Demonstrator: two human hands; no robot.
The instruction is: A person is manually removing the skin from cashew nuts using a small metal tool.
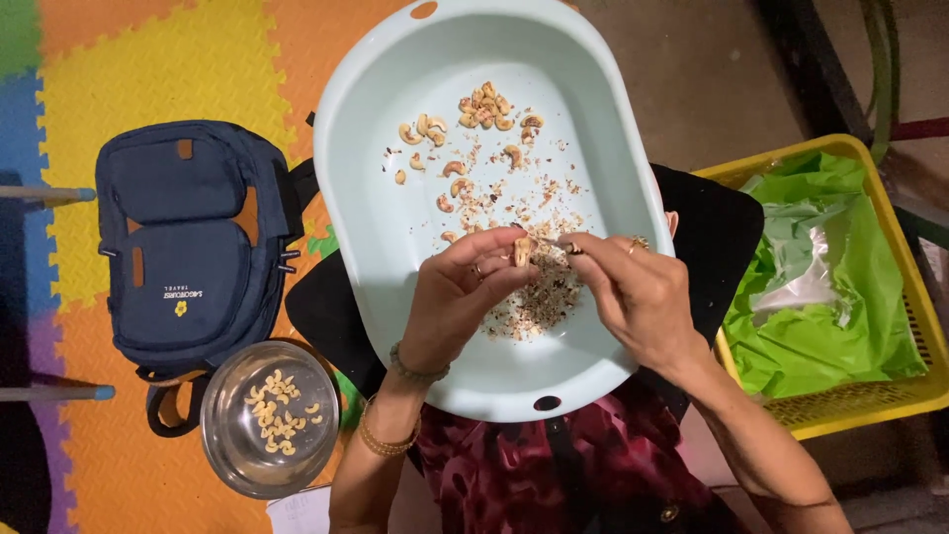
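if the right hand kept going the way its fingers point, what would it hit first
The right hand points leftward with a thin tool, so it would first meet the cashew nut pinched in the left hand. They look almost touching already, though depth is unclear.

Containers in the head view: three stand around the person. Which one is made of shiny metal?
The small round steel bowl at lower left, holding pale cashews. The large pale blue oval plastic tub and the yellow slatted plastic basket are not metal.

thin tool (pixel 554 240) in the right hand (pixel 638 297), too small to identify
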